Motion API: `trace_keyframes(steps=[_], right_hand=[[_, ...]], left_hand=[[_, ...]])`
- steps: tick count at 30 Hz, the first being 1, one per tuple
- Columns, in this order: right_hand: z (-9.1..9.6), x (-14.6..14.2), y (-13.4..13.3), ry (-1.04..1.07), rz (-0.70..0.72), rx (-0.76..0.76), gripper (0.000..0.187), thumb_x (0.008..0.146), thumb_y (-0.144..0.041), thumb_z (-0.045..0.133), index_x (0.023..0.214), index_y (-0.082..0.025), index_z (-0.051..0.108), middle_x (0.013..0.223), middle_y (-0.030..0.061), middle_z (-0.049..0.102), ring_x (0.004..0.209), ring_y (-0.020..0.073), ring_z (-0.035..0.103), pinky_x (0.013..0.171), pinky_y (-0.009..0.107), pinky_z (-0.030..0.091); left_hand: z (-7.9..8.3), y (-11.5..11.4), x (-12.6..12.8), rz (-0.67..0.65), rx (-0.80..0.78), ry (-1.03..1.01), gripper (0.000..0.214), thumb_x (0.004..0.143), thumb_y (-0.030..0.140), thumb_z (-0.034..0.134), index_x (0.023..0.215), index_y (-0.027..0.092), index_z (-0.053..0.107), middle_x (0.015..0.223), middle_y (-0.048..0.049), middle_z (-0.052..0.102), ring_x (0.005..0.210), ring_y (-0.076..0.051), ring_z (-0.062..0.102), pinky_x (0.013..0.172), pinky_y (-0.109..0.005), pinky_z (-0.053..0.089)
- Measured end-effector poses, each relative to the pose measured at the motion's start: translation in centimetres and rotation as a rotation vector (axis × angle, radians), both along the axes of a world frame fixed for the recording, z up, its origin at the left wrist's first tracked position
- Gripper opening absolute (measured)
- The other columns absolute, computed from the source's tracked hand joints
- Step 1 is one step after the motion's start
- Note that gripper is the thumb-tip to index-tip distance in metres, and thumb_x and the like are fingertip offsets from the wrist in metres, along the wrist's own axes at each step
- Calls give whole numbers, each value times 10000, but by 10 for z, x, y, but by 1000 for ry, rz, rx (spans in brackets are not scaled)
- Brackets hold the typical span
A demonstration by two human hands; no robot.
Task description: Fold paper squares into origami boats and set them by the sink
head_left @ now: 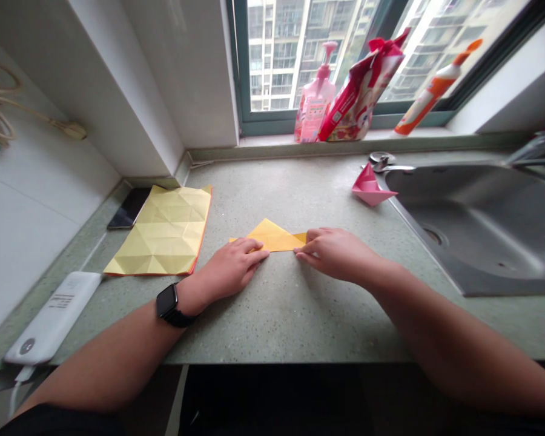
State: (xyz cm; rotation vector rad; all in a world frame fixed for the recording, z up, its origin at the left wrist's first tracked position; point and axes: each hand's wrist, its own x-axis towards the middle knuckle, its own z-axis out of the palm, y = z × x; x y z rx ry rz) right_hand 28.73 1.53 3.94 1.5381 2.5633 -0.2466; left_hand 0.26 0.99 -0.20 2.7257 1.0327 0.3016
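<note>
A folded orange paper (275,237) lies on the counter in front of me, its peak pointing away and a narrow strip along its near edge. My left hand (234,263), with a black watch on the wrist, is closed on the left part of the paper, thumb along the near edge. At the other end, the thumb and fingers of my right hand (331,251) pinch the right corner. Part of each end is hidden under the fingers. A folded pink paper boat (371,188) stands farther back, beside the sink.
Creased yellow sheets (163,227) lie to the left, partly over a dark phone (129,209). A white power bank (57,315) with cables is near the front left. The steel sink (476,224) is at right. Bottles and a red bag (361,91) stand on the windowsill.
</note>
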Motion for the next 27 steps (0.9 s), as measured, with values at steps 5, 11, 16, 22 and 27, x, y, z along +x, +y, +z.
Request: trace_keyframes(steps=[5,11,16,22,27], right_hand=[[8,18,5,-101,-118,-74,424,1093,-437,550,877,-263,871,1019,91,820,875,244,718,638,349,384],[2,32,19,-35,-243,132,448,1073,-452,560,789,-242,836,1014,106,821,866,259,703,641,366,390],[-17,20,21,393,-62,488,393,1116,-359,506,1037,-250,875,1073,116,800,964,260,708,858,407,524],[-48,-11,7,390,273,321,317,1042,-286,674,1329,-284,809,1237,117,786,1110,291,697,996,474,569],[-53,-16,5,279,304,289,351,1021,-287,706,1361,-268,792,1289,138,760,1138,314,687,1014,497,567]], left_hand=[[0,0,-1,-5,2,-15,351,1099,200,567,1416,212,717,1421,-126,706,1300,-306,660,1141,-522,563],[-1,0,-2,-8,-6,-16,362,1094,182,559,1419,200,717,1435,-138,698,1319,-308,656,1152,-524,561],[-3,0,0,-28,3,-51,377,1111,212,535,1455,215,690,1478,-140,674,1379,-295,632,1192,-509,544],[-7,2,3,-38,2,-91,398,1125,236,518,1496,230,661,1487,-142,669,1383,-294,630,1204,-517,535],[-4,2,2,-6,12,-44,387,1109,236,561,1475,232,686,1470,-137,678,1357,-296,639,1230,-548,501]])
